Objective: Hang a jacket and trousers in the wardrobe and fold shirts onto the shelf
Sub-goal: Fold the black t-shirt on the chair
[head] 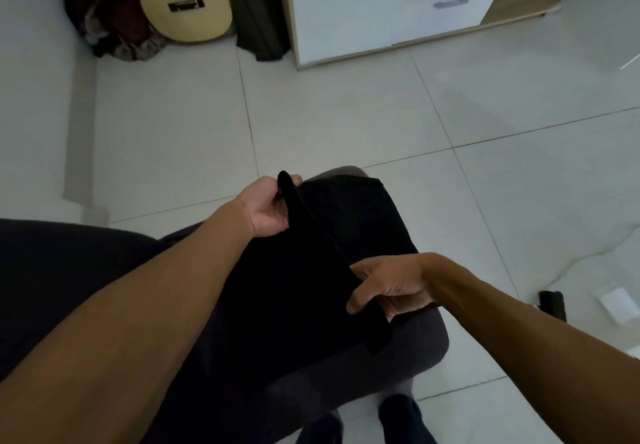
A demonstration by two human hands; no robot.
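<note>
A black garment (pixel 332 236), most likely a shirt, lies spread over a grey padded seat (pixel 422 346) just below me. My left hand (pixel 268 206) pinches its far left corner and lifts a fold of cloth. My right hand (pixel 389 284) grips the near right edge of the same fold, so a taut ridge of fabric runs between both hands. The wardrobe (pixel 381 11), white with a wooden frame and a metal handle, stands at the top of the view with its doors shut.
An acoustic guitar (pixel 185 0) leans in the far left corner beside a heap of dark clothes (pixel 110 18) and a black case (pixel 258 11). A dark bed or sofa (pixel 62 270) fills the left. A black object (pixel 554 305) and white paper (pixel 618 305) lie on the tiled floor at right.
</note>
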